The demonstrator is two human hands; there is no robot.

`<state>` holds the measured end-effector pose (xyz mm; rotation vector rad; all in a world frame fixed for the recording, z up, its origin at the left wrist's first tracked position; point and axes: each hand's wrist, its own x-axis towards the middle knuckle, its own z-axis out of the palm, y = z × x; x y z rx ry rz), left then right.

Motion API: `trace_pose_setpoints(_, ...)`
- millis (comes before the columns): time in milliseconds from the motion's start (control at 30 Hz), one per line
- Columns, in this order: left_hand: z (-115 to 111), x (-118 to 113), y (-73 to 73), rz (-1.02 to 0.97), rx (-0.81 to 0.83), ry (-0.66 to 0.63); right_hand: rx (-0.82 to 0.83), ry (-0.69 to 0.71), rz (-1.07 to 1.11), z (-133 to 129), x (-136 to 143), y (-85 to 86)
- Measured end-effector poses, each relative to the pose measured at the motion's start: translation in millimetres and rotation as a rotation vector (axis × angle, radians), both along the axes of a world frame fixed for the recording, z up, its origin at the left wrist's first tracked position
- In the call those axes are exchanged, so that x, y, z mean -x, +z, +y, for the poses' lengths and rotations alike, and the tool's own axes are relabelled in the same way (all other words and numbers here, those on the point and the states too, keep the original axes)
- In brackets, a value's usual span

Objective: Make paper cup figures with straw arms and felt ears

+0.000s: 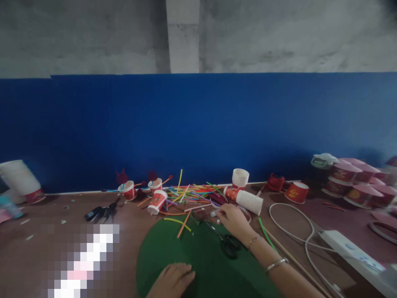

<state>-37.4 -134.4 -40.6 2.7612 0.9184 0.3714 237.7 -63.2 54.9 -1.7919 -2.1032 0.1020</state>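
My left hand (173,279) rests palm down on a round green mat (204,273), its fingers stretched out and holding nothing that shows. Farther forward, my right hand (232,219) reaches past the mat's back edge with its fingers bent down and together. Small pale and clear bits lie at those fingertips; what they grip, if anything, I cannot make out. Below the right hand lie black-handled scissors (229,247), blades toward the back left. Just behind it is a heap of coloured sticks (194,194). A stack of paper cups (248,201) lies on its side beside it.
Paper cups with sticks attached (127,190) stand at the back left, near dark keys (96,213). An upturned red cup (297,192), a white cable (307,242) and a power strip (356,256) are to the right. Red tubs (361,194) are piled by the blue partition (198,128).
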Motion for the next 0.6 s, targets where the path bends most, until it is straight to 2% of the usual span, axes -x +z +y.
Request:
trace_pose_setpoints(100, -6, -11, 26.4, 0.056, 0.089, 0.179, 0.073, 0.142, 0.031, -20, 17, 0.0)
trace_pose_setpoints(167, -10, -21, 46.6, 0.158, 0.112, 0.198, 0.122, 0.216, 0.057, -30, 27, -1.5)
trace_pose_setpoints(233, -14, -30, 62.7, 0.275, 0.12, 0.163, 0.155, 0.244, 0.067, -38, 34, -3.3)
trace_pose_setpoints(300, -18, -36, 69.5, 0.347, 0.126, 0.129, 0.169, 0.249, 0.068, -43, 37, -4.4)
trace_pose_setpoints(333, -20, -39, 68.2, 0.374, 0.118, 0.125, 0.172, 0.257, 0.069, -45, 38, -4.7)
trace_pose_setpoints(400, -25, -42, 56.0, 0.415, 0.082, 0.123, 0.181, 0.279, 0.072, -49, 40, -5.3)
trace_pose_setpoints(600, -26, -43, -7.2, 0.372, -0.158, 0.116, 0.207, 0.273, 0.063, -54, 41, -9.6)
